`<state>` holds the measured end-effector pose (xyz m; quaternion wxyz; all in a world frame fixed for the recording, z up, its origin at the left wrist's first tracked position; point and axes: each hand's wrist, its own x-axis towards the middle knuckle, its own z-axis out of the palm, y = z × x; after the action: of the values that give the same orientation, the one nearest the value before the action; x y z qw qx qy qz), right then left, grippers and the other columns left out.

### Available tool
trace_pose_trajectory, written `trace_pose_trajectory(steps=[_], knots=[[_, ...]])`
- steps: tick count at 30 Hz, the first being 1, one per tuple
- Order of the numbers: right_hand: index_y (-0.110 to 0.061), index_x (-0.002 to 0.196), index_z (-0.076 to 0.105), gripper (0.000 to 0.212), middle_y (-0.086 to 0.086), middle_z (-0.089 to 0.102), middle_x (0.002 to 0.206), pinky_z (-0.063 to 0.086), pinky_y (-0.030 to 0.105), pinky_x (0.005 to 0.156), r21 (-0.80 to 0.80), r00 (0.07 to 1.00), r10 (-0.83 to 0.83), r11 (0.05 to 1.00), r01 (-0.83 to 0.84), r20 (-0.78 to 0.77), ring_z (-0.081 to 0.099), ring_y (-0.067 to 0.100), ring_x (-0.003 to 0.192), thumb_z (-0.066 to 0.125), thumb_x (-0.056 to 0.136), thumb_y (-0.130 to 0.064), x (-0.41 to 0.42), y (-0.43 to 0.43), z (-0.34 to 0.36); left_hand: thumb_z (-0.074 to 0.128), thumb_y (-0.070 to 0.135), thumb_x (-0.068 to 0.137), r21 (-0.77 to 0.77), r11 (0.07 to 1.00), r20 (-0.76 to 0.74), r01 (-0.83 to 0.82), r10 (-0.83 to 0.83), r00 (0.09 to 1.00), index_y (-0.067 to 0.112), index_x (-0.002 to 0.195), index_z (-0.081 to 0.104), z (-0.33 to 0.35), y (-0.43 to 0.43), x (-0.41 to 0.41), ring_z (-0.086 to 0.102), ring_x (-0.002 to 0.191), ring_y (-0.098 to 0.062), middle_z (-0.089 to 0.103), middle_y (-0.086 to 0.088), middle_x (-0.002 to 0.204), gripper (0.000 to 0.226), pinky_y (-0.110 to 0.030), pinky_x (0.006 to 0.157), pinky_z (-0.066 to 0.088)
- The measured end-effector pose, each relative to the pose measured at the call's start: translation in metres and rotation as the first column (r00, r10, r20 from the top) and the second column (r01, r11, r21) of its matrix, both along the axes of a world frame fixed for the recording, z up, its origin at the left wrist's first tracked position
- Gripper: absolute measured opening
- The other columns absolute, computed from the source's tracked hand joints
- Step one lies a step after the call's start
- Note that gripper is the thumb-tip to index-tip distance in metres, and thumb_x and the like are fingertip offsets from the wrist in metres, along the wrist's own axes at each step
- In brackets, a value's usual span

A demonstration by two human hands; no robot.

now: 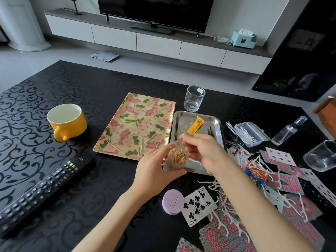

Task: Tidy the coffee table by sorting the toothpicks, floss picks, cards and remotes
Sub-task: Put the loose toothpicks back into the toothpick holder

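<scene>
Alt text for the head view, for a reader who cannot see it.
A left hand holds a full toothpick jar above a black coffee table; right hand pinches what looks like one toothpick. Stray toothpicks lie on a floral tray, cards and floss picks scattered at right.

we list a home living room: television (156,10) on a low white cabinet (158,44), tissue box (243,38), bathroom scale (105,56) on the floor, black patterned coffee table (54,88).

The mug (67,121) stands near the left edge of the table (54,88). The larger tray (138,120) lies in the middle, the smaller tray (181,113) just right of it, and a glass (194,98) behind that. The remote (45,190) lies at the near left corner. Cards (198,204) and floss picks (211,186) lie mixed at the near right.
</scene>
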<state>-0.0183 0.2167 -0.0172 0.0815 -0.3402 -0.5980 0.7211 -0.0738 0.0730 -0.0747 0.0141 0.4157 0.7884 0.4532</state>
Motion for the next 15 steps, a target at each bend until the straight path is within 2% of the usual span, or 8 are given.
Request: trace_pose_trajectory(steps=[2,4,7,9,10,11,13,15], knots=[[-0.004,0.086,0.069,0.013,0.002,0.062,0.069,0.041,0.019,0.051,0.201,0.999,-0.023,0.979,0.032,-0.047,0.049,0.01,0.057,0.06,0.09,-0.011,0.009,-0.002,0.003,0.08,0.046,0.064,-0.032,0.998,0.063,-0.052,0.054,0.997,0.035,0.135,0.042,0.001,0.0,-0.001,0.062,0.089,-0.004,0.061,0.018,0.103,0.082,-0.017,0.074,0.048],[-0.009,0.084,0.072,0.013,-0.001,0.068,0.071,0.047,0.021,0.055,0.514,0.997,0.055,0.857,-0.017,-0.059,0.056,0.011,0.06,0.062,0.089,-0.016,0.019,-0.009,0.004,0.079,0.045,0.066,-0.05,0.995,0.078,-0.08,0.084,0.993,0.035,0.137,0.037,0.002,0.0,-0.002,0.063,0.088,-0.007,0.063,0.015,0.104,0.084,-0.023,0.076,0.05],[-0.014,0.086,0.074,0.017,-0.005,0.068,0.077,0.051,0.022,0.066,0.896,0.979,0.205,0.437,-0.074,-0.019,0.061,0.008,0.072,0.061,0.089,-0.025,0.023,-0.022,-0.008,0.073,0.048,0.07,-0.058,0.993,-0.016,-0.098,0.098,0.995,0.033,0.14,0.037,0.005,0.001,-0.001,0.064,0.086,-0.012,0.067,0.007,0.103,0.08,-0.029,0.073,0.052],[-0.013,0.084,0.073,0.029,-0.004,0.063,0.075,0.048,0.026,0.064,0.98,0.971,0.236,0.186,-0.069,0.024,0.056,0.013,0.073,0.052,0.091,-0.032,0.023,-0.026,-0.019,0.06,0.055,0.07,-0.056,0.991,-0.121,-0.118,0.11,0.986,0.028,0.137,0.045,0.004,0.001,-0.001,0.065,0.081,-0.015,0.069,0.007,0.093,0.074,-0.027,0.064,0.052],[-0.012,0.087,0.072,0.035,-0.003,0.061,0.077,0.047,0.026,0.065,0.989,0.971,0.239,0.135,-0.052,0.018,0.054,0.014,0.075,0.047,0.092,-0.034,0.024,-0.027,-0.024,0.055,0.057,0.069,-0.05,0.991,-0.163,-0.125,0.115,0.98,0.026,0.135,0.049,0.003,0.001,-0.001,0.065,0.079,-0.016,0.069,0.007,0.089,0.072,-0.027,0.06,0.051],[-0.011,0.094,0.072,0.038,-0.003,0.061,0.081,0.047,0.024,0.068,0.986,0.97,0.243,0.161,-0.031,-0.009,0.054,0.013,0.079,0.043,0.094,-0.035,0.025,-0.025,-0.026,0.055,0.058,0.07,-0.047,0.99,-0.186,-0.134,0.123,0.975,0.027,0.133,0.051,0.003,0.001,-0.002,0.065,0.078,-0.017,0.069,0.007,0.087,0.071,-0.028,0.059,0.051],[-0.009,0.107,0.068,0.035,-0.002,0.063,0.091,0.047,0.023,0.074,0.951,0.979,0.184,0.307,0.032,-0.092,0.057,0.014,0.087,0.043,0.096,-0.031,0.026,-0.013,-0.029,0.066,0.054,0.069,-0.053,0.988,-0.183,-0.146,0.134,0.974,0.03,0.133,0.05,0.002,0.0,-0.005,0.064,0.081,-0.017,0.068,0.008,0.091,0.07,-0.028,0.061,0.05],[-0.007,0.106,0.068,0.024,0.001,0.063,0.096,0.042,0.021,0.074,0.947,0.999,0.016,0.319,0.027,-0.034,0.057,0.016,0.089,0.051,0.094,-0.018,0.018,0.013,-0.037,0.077,0.047,0.067,-0.06,0.984,-0.152,-0.169,0.158,0.976,0.032,0.135,0.047,0.004,-0.002,-0.006,0.063,0.085,-0.015,0.068,0.008,0.098,0.077,-0.027,0.065,0.049]])
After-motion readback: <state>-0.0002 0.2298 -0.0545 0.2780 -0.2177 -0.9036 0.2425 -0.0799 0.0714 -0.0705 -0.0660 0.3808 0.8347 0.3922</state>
